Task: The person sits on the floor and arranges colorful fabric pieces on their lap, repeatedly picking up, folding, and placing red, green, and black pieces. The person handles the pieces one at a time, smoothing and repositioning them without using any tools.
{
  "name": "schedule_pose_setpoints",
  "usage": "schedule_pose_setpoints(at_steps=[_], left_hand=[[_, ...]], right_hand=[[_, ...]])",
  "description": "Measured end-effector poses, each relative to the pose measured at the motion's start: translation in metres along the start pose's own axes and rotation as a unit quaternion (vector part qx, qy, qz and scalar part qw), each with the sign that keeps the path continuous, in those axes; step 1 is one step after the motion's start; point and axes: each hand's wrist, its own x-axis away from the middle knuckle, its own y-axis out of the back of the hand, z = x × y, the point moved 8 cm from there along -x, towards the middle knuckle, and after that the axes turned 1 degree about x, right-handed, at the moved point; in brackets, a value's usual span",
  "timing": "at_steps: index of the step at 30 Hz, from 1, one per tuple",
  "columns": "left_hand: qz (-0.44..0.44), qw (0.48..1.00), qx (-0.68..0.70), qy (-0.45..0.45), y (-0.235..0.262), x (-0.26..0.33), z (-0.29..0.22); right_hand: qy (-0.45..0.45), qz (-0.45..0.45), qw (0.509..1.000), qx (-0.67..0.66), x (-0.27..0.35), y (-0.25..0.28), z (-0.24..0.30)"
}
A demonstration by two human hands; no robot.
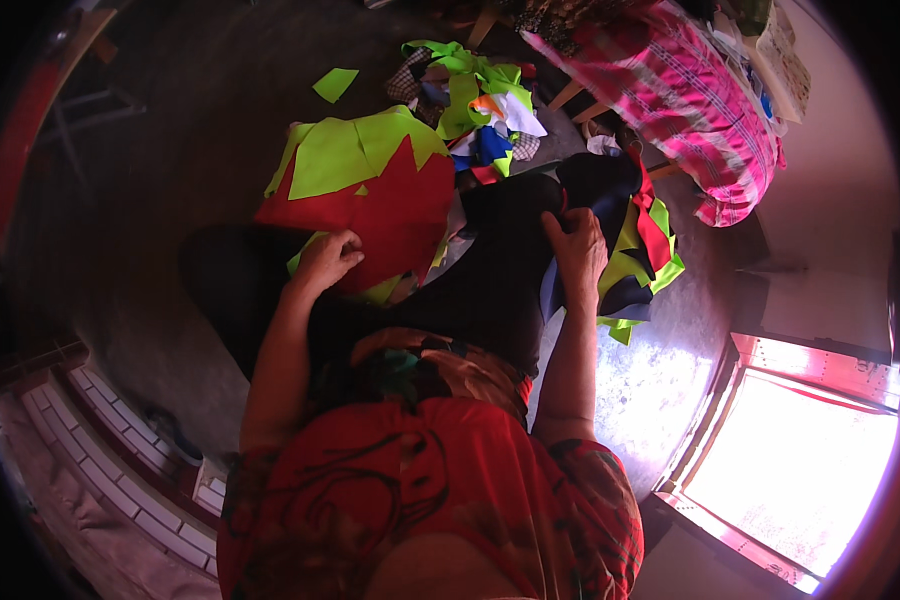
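A red cloth piece (395, 225) lies before me to the left, partly covered by lime-green cloth (345, 155). My left hand (332, 260) is at the near edge of the red cloth with its fingers curled together; anything in them is hidden. Over my dark-trousered leg, my right hand (578, 248) is closed, thumb pointing away from me. A small thin red thing shows just beyond that thumb, too small to name. Beside the right hand is a heap of lime, red and dark cloth pieces (652, 235).
A mixed pile of cloth scraps (470, 95) lies on the floor ahead, with a single lime scrap (335, 85) to its left. Pink plaid cloth (690, 110) drapes over wooden-legged furniture at the far right. A bright opening (795, 470) is at the lower right.
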Motion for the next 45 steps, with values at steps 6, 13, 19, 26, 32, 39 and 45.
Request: schedule_pose_setpoints(at_steps=[6,13,19,26,32,39,45], left_hand=[[-0.017,1.000,0.006,-0.009,0.002,0.001,-0.002],[-0.007,1.000,0.001,0.010,0.003,0.002,-0.002],[-0.006,1.000,0.027,0.013,0.007,0.001,-0.006],[0.083,0.922,0.370,0.083,-0.001,0.003,-0.014],[0.098,0.781,0.595,0.164,-0.011,0.013,-0.018],[0.080,0.804,0.539,0.239,-0.008,0.009,0.003],[0.092,0.867,0.446,0.203,-0.007,0.006,-0.003]], right_hand=[[-0.004,-0.051,0.993,-0.109,-0.003,-0.008,-0.035],[-0.115,0.034,0.970,-0.210,0.003,-0.007,-0.060],[-0.016,-0.026,0.927,-0.373,0.005,0.044,-0.011],[0.151,0.196,0.830,-0.499,0.034,-0.017,0.125],[0.220,0.331,0.809,-0.433,0.070,-0.094,0.182],[0.287,0.435,0.741,-0.423,0.120,-0.106,0.197],[0.311,0.450,0.747,-0.378,0.130,-0.110,0.201]])
